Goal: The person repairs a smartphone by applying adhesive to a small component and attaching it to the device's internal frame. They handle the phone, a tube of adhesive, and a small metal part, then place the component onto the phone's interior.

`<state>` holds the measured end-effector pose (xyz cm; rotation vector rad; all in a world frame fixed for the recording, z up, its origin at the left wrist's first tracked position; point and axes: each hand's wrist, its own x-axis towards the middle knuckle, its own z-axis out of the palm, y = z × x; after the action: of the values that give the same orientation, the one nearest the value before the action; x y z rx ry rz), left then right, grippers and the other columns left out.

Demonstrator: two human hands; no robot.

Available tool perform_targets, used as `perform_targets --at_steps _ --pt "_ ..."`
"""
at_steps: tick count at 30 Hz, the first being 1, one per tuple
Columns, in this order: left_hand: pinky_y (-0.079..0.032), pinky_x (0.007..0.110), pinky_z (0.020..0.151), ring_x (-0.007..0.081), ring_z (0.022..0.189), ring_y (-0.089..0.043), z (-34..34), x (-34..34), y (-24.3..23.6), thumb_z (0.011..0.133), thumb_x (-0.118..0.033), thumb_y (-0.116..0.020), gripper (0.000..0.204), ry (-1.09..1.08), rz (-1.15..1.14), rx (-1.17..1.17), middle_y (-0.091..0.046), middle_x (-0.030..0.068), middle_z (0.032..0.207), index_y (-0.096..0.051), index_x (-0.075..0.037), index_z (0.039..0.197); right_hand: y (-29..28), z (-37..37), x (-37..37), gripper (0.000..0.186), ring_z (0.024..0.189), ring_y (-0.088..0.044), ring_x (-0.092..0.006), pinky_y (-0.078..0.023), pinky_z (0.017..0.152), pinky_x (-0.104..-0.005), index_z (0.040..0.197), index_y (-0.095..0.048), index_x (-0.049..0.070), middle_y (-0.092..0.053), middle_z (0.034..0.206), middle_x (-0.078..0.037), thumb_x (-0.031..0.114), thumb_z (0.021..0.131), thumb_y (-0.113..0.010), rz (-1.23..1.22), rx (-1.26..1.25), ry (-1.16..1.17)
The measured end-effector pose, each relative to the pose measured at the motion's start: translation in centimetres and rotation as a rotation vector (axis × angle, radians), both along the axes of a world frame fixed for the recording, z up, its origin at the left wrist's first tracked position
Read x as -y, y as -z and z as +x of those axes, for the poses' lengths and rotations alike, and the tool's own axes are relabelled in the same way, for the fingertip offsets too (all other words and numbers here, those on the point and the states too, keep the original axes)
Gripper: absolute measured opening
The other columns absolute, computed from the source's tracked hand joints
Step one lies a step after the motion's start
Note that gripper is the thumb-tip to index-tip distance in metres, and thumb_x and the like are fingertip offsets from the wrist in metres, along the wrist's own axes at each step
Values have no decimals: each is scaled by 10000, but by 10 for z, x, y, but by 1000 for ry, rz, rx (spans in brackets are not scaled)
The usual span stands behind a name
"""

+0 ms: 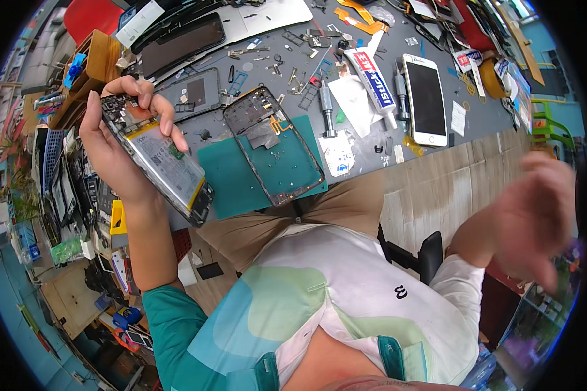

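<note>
My left hand [114,159] is closed around an opened phone [166,159], thumb on one edge and fingers over the other. Its back cover is off, so the yellow-edged battery and the circuit board at its upper end show. The phone tilts over the left end of a green mat [216,173]. On that mat lies an empty dark phone frame [246,116] with an orange flex cable [280,125]. Out to the right, away from the table, my right hand [535,212] is raised and smeared by motion; its fingers are not clear.
A white phone [426,98], a glue tube [374,81] and a grey pen-shaped tool [327,109] lie on the grey table. Small phone parts are scattered farther back. A wooden box [101,62] stands at left. A roll of tape [495,78] sits at the right.
</note>
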<state>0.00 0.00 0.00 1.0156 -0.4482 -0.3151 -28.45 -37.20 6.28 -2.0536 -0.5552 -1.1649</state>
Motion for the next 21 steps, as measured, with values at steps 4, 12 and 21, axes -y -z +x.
perform_targets --at_steps 4,12,21 --pt "-620 386 470 251 699 -584 -20 7 1 1178 -451 -345 505 -81 60 43 -459 125 985 -532 15 1121 73 14 -44 552 799 -726 -265 -546 692 -393 1197 -772 3 -795 1039 -137 500 971 -853 -461 -197 182" --pt "-605 397 444 259 687 -587 -53 17 33 1191 -455 -336 516 -125 -37 -121 -488 140 991 -538 18 1154 125 66 -73 293 600 -583 -153 -410 494 -288 970 -774 24 -754 902 -74 193 809 -952 -407 -43 18" --pt "-607 382 449 231 690 -582 -64 20 52 1185 -461 -371 498 -184 -41 -194 -476 110 983 -542 6 1164 142 82 -74 263 591 -578 -159 -400 494 -289 967 -782 28 -738 848 -65 130 778 -934 -377 -72 32"
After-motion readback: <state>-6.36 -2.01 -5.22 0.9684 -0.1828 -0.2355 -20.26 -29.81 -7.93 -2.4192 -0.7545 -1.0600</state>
